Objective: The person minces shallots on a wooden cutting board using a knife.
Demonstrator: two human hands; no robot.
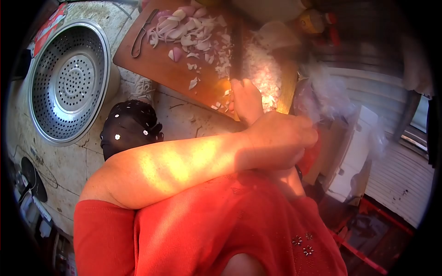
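Note:
My left arm crosses in front of my body, and my left hand (285,138) is closed above my right forearm. Its curled fingers hide whatever they may hold. Beyond it, my right hand (246,101) is closed at the near edge of a brown cutting board (202,85). What is inside that fist is hidden. Cut pieces of purple-skinned onion (184,34) lie spread over the board. A heap of finely chopped onion (262,69) lies just past my right hand, in bright light. A dark narrow strip (236,46) runs between the two lots of onion.
A metal colander (76,83) is on the stained tiled floor at left. A small tool with a looped handle (140,39) lies on the board's left side. Clear plastic bags (329,94) and a white box (352,152) are at right, with a yellow-labelled container (312,22) behind.

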